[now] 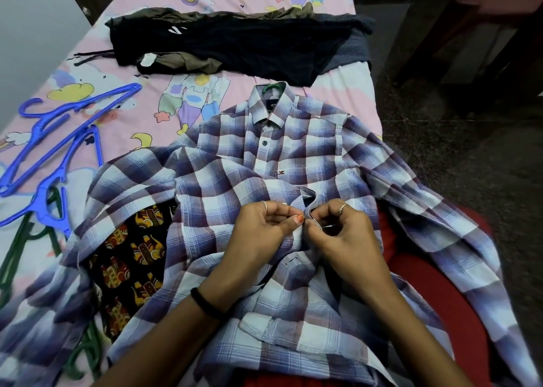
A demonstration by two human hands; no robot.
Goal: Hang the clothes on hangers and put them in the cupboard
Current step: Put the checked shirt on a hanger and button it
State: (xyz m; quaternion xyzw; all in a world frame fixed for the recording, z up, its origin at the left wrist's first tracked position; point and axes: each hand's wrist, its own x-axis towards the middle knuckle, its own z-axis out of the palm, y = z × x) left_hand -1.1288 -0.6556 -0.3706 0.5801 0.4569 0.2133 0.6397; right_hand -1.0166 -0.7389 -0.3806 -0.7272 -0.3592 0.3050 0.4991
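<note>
A purple, maroon and white checked cotton shirt lies face up across the near end of a bed covered by a pink cartoon-print sheet, its sleeves spread out to both sides. The hook of a green plastic hanger shows inside the collar, so the shirt is already on it. The left hand and the right hand meet at the front placket about midway down the shirt; each grip is narrow, thumb and fingertips pinching the fabric edge on its own side, and the two hands nearly touch. A dark button higher up the placket is fastened. Under the shirt's left side a black garment with orange and yellow print shows. To the left on the sheet lie several blue plastic hangers, overlapping one another, with dark green hangers nearer the edge of the bed. At the far end of the bed sits a heap of black and olive clothes. A black band circles the left wrist.
</note>
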